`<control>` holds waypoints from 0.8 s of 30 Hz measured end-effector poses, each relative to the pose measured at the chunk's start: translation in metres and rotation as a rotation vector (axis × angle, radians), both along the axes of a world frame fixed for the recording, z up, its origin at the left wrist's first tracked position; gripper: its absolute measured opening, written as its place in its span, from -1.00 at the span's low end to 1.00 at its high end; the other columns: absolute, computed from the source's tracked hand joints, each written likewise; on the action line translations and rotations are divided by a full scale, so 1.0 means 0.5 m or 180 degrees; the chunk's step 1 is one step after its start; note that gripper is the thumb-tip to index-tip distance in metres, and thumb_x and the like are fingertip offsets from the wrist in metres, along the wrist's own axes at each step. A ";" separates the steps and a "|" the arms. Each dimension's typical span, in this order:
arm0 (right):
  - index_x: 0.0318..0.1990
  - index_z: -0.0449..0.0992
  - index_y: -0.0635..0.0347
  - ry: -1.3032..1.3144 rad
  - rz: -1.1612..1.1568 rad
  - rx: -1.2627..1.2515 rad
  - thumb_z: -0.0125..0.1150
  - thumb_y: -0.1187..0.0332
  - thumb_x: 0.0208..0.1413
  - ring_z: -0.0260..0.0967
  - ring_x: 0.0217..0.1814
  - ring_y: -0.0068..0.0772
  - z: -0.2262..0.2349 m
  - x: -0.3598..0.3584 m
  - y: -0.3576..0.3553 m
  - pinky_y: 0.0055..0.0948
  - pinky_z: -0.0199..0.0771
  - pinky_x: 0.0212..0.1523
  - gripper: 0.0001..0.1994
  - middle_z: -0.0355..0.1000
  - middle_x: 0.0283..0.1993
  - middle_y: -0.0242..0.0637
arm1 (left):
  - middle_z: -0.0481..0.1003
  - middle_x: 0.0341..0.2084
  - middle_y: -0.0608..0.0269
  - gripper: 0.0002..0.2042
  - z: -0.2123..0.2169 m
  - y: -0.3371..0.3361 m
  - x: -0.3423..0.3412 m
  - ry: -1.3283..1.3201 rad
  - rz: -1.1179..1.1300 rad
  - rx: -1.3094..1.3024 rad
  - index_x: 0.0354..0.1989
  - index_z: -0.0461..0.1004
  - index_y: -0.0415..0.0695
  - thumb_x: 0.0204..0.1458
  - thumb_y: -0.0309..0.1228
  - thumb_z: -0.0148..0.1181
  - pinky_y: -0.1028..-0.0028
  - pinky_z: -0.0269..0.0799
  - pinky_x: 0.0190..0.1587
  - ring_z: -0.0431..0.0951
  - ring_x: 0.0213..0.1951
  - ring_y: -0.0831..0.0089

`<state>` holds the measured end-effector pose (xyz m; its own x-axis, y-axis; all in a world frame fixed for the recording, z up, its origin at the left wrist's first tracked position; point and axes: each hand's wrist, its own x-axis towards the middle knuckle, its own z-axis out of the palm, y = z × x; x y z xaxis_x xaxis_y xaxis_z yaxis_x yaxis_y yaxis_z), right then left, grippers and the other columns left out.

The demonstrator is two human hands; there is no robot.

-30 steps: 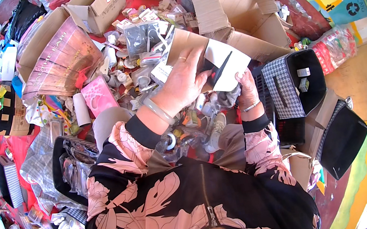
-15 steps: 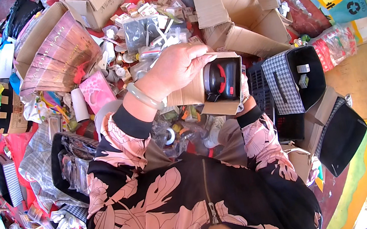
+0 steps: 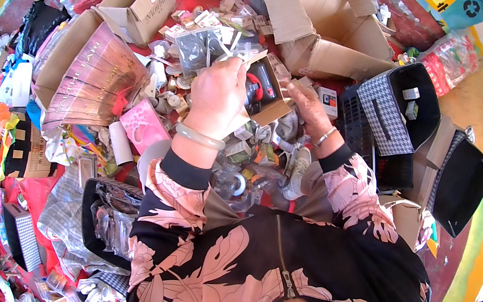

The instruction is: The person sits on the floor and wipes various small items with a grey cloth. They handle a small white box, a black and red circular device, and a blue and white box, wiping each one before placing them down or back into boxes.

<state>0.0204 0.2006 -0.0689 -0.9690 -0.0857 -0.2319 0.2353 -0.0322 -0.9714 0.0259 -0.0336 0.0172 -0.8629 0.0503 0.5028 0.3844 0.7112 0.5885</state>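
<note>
My left hand (image 3: 217, 99), with a pale bangle at the wrist, grips a small open cardboard box (image 3: 263, 89) holding a black and red item. My right hand (image 3: 309, 108), wearing a thin bracelet, supports the same box from its right side and underneath. Both hands hover above a heap of small packaged parts (image 3: 256, 161) in front of me. The box's flap points up toward the far side.
A large torn cardboard box (image 3: 330, 29) lies beyond the hands. A pink packet (image 3: 144, 125) and a stack of flat wrapped packs (image 3: 93, 83) sit to the left. A houndstooth-patterned black box (image 3: 399, 107) stands right. Bags of items crowd the left floor.
The box has been turned and lowered a little, its opening now facing up. My left hand has shifted onto its left side and my right hand has come out from under it.
</note>
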 end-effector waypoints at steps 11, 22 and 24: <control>-0.05 0.55 0.05 0.2638 0.0383 0.2107 0.33 0.32 -0.04 0.46 -0.10 -0.16 0.099 0.032 -0.036 -0.35 0.47 -0.14 -0.66 0.45 -0.06 -0.16 | 0.48 -0.58 0.01 -0.88 -0.017 0.010 -0.007 0.0021 0.0057 0.0414 -0.40 0.48 -0.14 0.05 -0.37 0.10 0.17 0.41 -0.41 0.51 -0.46 0.02; 0.06 0.43 0.18 0.2098 0.0304 0.3701 0.17 0.27 0.02 0.35 0.06 0.08 0.072 0.045 -0.029 -0.17 0.44 -0.03 -0.59 0.18 0.23 0.05 | 0.49 -0.59 0.05 -0.87 -0.018 0.054 0.004 -0.0143 -0.0016 0.0266 -0.42 0.52 -0.13 0.04 -0.35 0.11 0.24 0.41 -0.45 0.52 -0.50 0.07; -0.01 0.47 0.29 0.2192 0.0180 0.3466 0.23 0.24 -0.01 0.30 0.12 0.12 0.063 0.035 -0.025 -0.17 0.39 0.04 -0.58 0.15 0.25 0.09 | 0.52 -0.53 0.16 -0.93 -0.023 0.071 0.015 0.0152 -0.0349 0.0107 -0.39 0.52 -0.08 0.00 -0.39 0.15 0.29 0.46 -0.33 0.55 -0.34 0.14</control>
